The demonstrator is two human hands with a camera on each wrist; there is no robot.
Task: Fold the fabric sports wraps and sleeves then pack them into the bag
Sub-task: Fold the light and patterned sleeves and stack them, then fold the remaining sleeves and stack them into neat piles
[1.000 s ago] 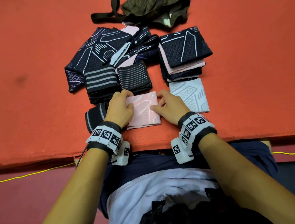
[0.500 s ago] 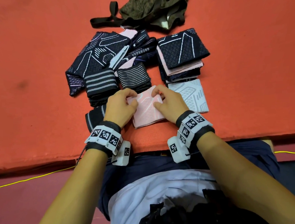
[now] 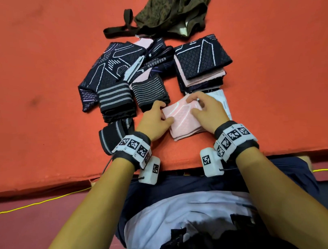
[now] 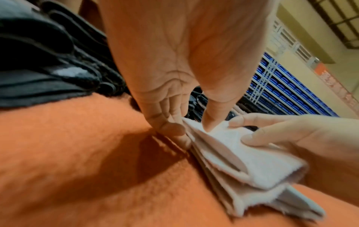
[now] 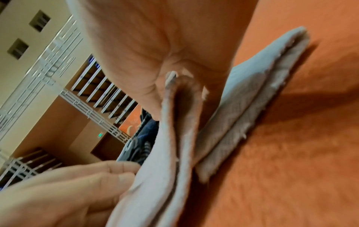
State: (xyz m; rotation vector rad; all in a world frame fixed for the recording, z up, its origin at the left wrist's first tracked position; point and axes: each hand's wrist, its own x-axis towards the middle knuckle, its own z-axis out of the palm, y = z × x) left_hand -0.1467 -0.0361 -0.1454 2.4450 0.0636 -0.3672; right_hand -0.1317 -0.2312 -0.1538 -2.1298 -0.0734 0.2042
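Observation:
A folded pink sleeve (image 3: 183, 121) with white lines is held just above the orange mat (image 3: 44, 63), its far edge raised. My left hand (image 3: 155, 118) pinches its left edge, thumb on top and fingers beneath, as the left wrist view shows at the pink sleeve (image 4: 242, 155). My right hand (image 3: 204, 109) grips the right edge with curled fingers; the right wrist view shows the pink sleeve (image 5: 169, 145) layers splayed. A white folded sleeve (image 3: 223, 103) lies partly under my right hand. The olive bag (image 3: 173, 13) lies at the far edge.
A stack of folded sleeves (image 3: 202, 64), dark on top and pink beneath, sits far right. Unfolded dark sleeves (image 3: 115, 70) and striped black wraps (image 3: 115, 100) lie far left. A small black wrap (image 3: 113, 136) lies by my left wrist. The mat's front edge runs near my body.
Both hands have lifted the pink sleeve and carried it away from me and to the right, toward the white sleeve and the stack; its far edge now tilts upward.

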